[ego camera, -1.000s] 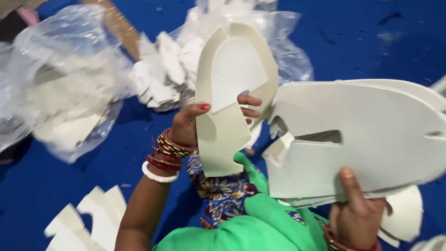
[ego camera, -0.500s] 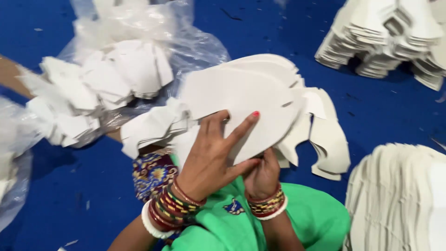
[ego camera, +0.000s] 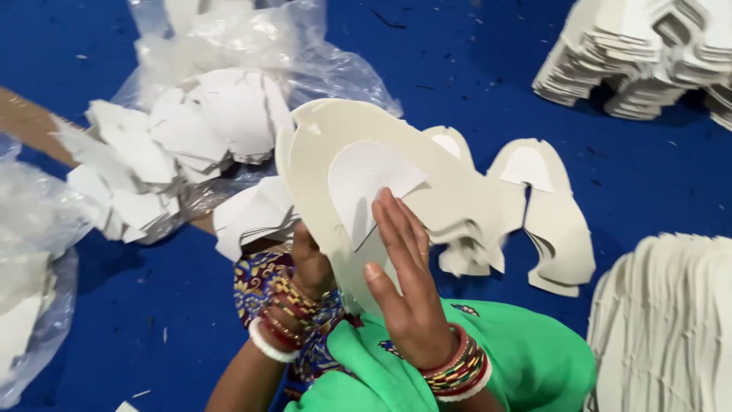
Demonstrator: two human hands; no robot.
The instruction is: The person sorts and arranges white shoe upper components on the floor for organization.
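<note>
My left hand grips the lower left edge of a stack of cream die-cut card pieces, held upright over my lap. A smaller white rounded piece lies on the front of the stack. My right hand rests flat against the front, fingers straight, fingertips touching that white piece. Both wrists wear coloured bangles. More cut-outs of the same stack fan out to the right. Green cloth covers my lap below.
A clear plastic bag with loose white card scraps lies at upper left on the blue floor. Another bag sits at left. Tall stacks of cut-outs stand at upper right and lower right.
The stack has tipped more upright. My right hand came out from under the left and now lies flat on the front; my left hand moved to the stack's left edge.
</note>
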